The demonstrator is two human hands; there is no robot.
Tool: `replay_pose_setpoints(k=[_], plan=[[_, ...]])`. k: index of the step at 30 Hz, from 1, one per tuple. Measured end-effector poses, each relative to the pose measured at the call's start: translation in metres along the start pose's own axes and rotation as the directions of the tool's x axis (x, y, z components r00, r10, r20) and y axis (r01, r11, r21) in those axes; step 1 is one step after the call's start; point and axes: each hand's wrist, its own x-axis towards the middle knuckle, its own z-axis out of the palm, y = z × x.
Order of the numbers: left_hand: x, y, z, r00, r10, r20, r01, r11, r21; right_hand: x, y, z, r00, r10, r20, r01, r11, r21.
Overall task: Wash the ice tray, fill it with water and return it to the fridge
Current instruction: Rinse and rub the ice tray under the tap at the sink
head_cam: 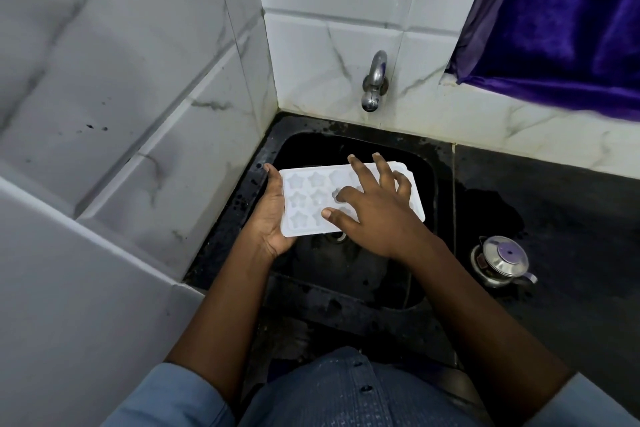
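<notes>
A white ice tray (308,198) with star-shaped cups is held level over the black sink (426,191). My left hand (273,215) grips the tray's left end, thumb on the top edge and palm beneath. My right hand (374,208) lies spread across the tray's right half, fingers straight, with fingertips touching the cups. The steel tap (374,83) sticks out of the tiled wall above the sink; no water runs from it. The right part of the tray is hidden under my right hand.
White marble-look tiles (138,97) close in the left side and back. A black wet counter (554,204) runs to the right with a small steel lidded pot (502,260) on it. A purple curtain (561,17) hangs at the upper right.
</notes>
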Motion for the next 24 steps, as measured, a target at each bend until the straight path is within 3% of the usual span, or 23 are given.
replay_pose_setpoints(k=[5, 11, 15, 24], plan=[[0.002, 0.001, -0.001, 1.0, 0.017, -0.01, -0.018, 1.0, -0.011, 0.003, -0.004, -0.004, 1.0, -0.004, 0.018, 0.004, 1.0, -0.001], [0.002, 0.002, -0.002, 0.999, 0.022, 0.046, -0.021, 1.0, -0.015, 0.005, -0.007, -0.002, 0.993, -0.051, -0.108, 0.053, 0.998, 0.016], [0.001, 0.002, 0.001, 0.998, -0.009, 0.063, 0.009, 1.0, 0.006, 0.008, -0.018, 0.003, 0.992, -0.121, -0.04, 0.122, 0.993, 0.002], [0.002, 0.007, -0.003, 0.996, -0.022, 0.092, 0.019, 0.999, 0.028, 0.014, -0.029, 0.005, 0.997, -0.069, 0.018, 0.069, 0.997, -0.021]])
